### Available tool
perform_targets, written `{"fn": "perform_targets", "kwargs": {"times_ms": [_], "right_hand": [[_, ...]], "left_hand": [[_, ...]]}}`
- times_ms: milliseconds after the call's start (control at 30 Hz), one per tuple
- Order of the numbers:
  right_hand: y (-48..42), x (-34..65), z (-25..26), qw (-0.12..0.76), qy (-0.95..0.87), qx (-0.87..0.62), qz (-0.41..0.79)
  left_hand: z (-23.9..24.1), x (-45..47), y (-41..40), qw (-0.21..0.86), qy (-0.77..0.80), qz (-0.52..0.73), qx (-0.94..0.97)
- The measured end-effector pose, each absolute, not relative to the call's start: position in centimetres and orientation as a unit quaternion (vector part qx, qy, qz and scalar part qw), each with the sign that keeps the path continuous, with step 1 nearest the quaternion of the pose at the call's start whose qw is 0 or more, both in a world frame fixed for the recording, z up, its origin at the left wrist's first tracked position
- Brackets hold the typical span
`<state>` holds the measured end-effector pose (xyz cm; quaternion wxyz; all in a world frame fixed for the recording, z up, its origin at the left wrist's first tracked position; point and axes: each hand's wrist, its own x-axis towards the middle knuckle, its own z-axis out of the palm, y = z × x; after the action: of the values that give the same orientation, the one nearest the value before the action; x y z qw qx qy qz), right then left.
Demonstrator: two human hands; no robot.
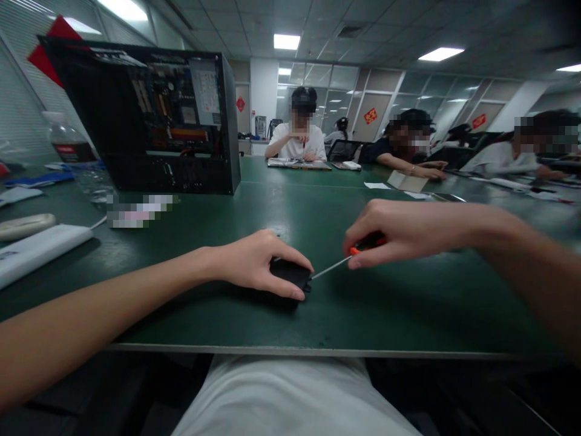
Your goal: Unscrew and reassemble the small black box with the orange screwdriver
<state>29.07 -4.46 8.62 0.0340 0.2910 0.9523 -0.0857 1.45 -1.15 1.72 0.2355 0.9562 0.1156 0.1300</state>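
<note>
Roofed by a grey tiled ceiling (247, 18) with bright rectangular light panels (286, 42) and a vent (351, 31), and closed on the far side by glazed partitions (336, 79) in pale frames, interrupted by a white pillar (264, 100) and hung with red decorations (371, 116). Bounded on the left by fine horizontal blinds (16, 97), and dimmer toward the right. Furnished with a broad, glossy green table (354, 321), edged in pale grey on the near side, with a black office chair (342, 150) on the far side.
</note>
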Motion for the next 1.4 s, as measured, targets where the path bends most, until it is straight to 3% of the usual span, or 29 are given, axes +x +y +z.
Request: {"fn": "perform_targets", "kwargs": {"times_ms": [200,367,567,667,767,1033,1400], "right_hand": [[-4.5,31.3,1.6,-0.118,0.965,0.222,0.076],[-4.0,31.4,0.5,-0.133,0.962,0.200,0.130],[-5.6,31.2,1.2,-0.172,0.903,0.155,0.361],[-6.5,31.0,1.3,-0.178,0.889,0.124,0.402],[-6.5,30.8,0.9,-0.171,0.903,0.123,0.376],[-4.6,30.3,-1.3,-0.183,0.961,0.188,0.082],[-4.7,30.8,-0.5,-0.200,0.939,0.264,0.094]], "left_hand": [[1.7,1.5,-1.2,0.227,0.117,0.139,0.957],[1.6,1.6,-1.3,0.210,0.117,0.153,0.959],[1.5,1.8,-1.4,0.203,0.122,0.143,0.961],[1.5,1.9,-1.5,0.201,0.115,0.141,0.963],[1.4,1.9,-1.6,0.198,0.116,0.151,0.962],[0.8,3.3,-2.1,0.188,0.192,0.235,0.934],[1.0,0.8,0.3,0.234,0.187,0.177,0.938]]}}
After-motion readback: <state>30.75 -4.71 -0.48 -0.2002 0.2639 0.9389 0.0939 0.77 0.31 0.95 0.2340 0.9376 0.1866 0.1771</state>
